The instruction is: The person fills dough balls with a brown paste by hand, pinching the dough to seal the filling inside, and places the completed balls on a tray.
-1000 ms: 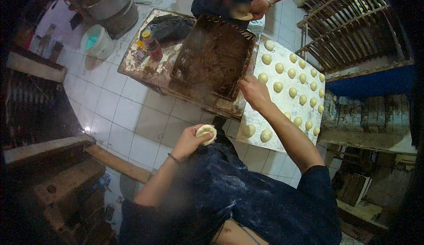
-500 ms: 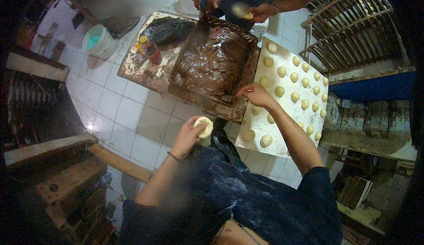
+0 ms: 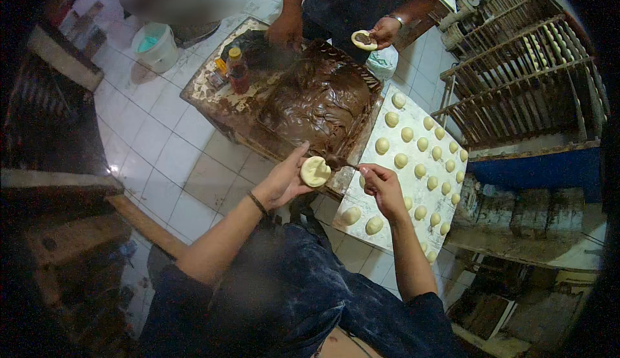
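In my left hand (image 3: 284, 185) a flattened pale dough round (image 3: 314, 171) lies against the palm and spread fingers. My right hand (image 3: 381, 178) grips a dark spoon (image 3: 351, 165), its head coated in brown paste, just beside the dough round. Both are over the near edge of a shallow tray (image 3: 309, 100) of glossy brown paste. To the right, rows of dough balls (image 3: 400, 160) sit on a floured white board (image 3: 387, 225). Across the tray, a co-worker's hand (image 3: 386, 30) holds a dough round (image 3: 356, 38) with brown filling; their other hand (image 3: 284, 32) is lower, at left.
The worn table (image 3: 210, 116) also bears a bottle (image 3: 239, 77) and a dark bag. A white bucket (image 3: 157, 54) stands on the tiled floor at upper left. Wooden racks (image 3: 510, 93) are at right, above a blue panel (image 3: 529, 165). A wooden beam (image 3: 145, 227) runs at lower left.
My left hand has risen toward the tray with the dough round. My right hand has moved down, bringing the spoon beside it. The co-worker's dough round has moved lower, showing brown filling.
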`<move>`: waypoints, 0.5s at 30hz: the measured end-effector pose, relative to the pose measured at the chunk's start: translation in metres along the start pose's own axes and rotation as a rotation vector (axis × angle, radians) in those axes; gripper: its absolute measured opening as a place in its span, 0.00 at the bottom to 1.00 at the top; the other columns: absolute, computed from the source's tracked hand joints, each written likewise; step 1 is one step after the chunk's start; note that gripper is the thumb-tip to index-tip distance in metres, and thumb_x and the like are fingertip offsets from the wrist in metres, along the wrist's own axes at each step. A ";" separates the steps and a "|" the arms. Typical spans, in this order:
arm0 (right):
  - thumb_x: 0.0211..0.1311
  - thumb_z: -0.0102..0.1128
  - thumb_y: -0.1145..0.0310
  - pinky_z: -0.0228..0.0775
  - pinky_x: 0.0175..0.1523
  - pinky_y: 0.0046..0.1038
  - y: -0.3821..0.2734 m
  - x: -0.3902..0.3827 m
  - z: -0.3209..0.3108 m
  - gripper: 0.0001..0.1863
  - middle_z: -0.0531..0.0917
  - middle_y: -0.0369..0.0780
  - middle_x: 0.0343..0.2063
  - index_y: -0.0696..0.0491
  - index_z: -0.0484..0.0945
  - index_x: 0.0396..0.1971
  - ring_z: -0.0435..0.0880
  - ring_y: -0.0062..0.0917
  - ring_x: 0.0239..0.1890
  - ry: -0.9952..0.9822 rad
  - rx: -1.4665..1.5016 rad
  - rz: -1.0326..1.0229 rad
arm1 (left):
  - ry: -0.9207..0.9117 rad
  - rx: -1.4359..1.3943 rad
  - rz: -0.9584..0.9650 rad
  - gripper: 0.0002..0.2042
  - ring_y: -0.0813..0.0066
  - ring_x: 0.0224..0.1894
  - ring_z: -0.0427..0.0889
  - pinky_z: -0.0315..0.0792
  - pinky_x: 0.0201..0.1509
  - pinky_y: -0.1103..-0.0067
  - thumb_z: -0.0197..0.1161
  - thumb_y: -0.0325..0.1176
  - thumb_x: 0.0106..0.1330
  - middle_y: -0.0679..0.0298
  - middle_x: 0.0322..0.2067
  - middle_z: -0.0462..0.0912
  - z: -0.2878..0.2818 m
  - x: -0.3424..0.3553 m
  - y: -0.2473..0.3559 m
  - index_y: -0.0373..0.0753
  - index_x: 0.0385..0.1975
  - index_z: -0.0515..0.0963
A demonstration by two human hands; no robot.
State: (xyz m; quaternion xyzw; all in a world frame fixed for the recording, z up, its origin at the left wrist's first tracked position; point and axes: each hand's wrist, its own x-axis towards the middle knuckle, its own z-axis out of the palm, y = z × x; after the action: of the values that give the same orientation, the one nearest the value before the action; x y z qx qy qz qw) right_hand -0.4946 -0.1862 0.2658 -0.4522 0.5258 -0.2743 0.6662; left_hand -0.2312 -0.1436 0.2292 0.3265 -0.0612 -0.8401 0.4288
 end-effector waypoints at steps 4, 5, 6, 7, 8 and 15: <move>0.64 0.67 0.71 0.60 0.31 0.22 0.010 -0.025 0.029 0.09 0.72 0.33 0.22 0.51 0.88 0.43 0.67 0.17 0.26 0.157 -0.539 -0.476 | -0.139 -0.030 -0.153 0.36 0.61 0.56 0.81 0.76 0.62 0.69 0.46 0.62 0.74 0.51 0.53 0.80 0.005 -0.008 0.005 0.29 0.59 0.71; 0.62 0.68 0.73 0.60 0.31 0.23 0.013 -0.028 0.031 0.10 0.71 0.33 0.22 0.50 0.88 0.43 0.68 0.18 0.26 0.154 -0.586 -0.549 | -0.125 -0.026 -0.172 0.37 0.60 0.54 0.82 0.76 0.61 0.70 0.45 0.63 0.73 0.51 0.52 0.81 0.005 -0.009 0.005 0.29 0.58 0.72; 0.60 0.68 0.75 0.60 0.31 0.23 0.018 -0.031 0.033 0.11 0.71 0.33 0.22 0.50 0.88 0.43 0.68 0.19 0.25 0.152 -0.632 -0.621 | -0.115 -0.015 -0.170 0.37 0.61 0.54 0.82 0.77 0.61 0.71 0.45 0.64 0.73 0.51 0.51 0.82 0.003 -0.011 0.004 0.29 0.58 0.72; 0.57 0.70 0.77 0.61 0.30 0.24 0.022 -0.033 0.030 0.14 0.70 0.34 0.23 0.48 0.88 0.43 0.68 0.21 0.25 0.166 -0.711 -0.702 | -0.103 -0.004 -0.168 0.37 0.61 0.53 0.82 0.77 0.60 0.72 0.44 0.64 0.73 0.51 0.50 0.82 0.001 -0.011 0.002 0.29 0.57 0.73; 0.57 0.70 0.77 0.61 0.30 0.24 0.022 -0.035 0.028 0.14 0.70 0.34 0.23 0.48 0.88 0.43 0.68 0.21 0.25 0.155 -0.747 -0.724 | -0.091 0.006 -0.165 0.37 0.61 0.52 0.82 0.77 0.60 0.72 0.44 0.64 0.73 0.52 0.50 0.82 -0.002 -0.012 0.000 0.29 0.57 0.73; 0.56 0.71 0.77 0.63 0.29 0.26 0.017 -0.030 0.012 0.14 0.69 0.36 0.22 0.47 0.88 0.43 0.70 0.23 0.24 0.224 -0.846 -0.796 | 0.015 0.008 0.000 0.27 0.69 0.43 0.82 0.80 0.47 0.74 0.48 0.57 0.76 0.57 0.42 0.83 -0.031 -0.020 -0.008 0.35 0.49 0.76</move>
State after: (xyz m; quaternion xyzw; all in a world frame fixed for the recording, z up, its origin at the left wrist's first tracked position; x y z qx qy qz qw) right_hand -0.4938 -0.1500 0.2651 -0.8094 0.4463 -0.3158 0.2143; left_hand -0.2098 -0.1183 0.2123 0.3346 -0.0613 -0.8373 0.4281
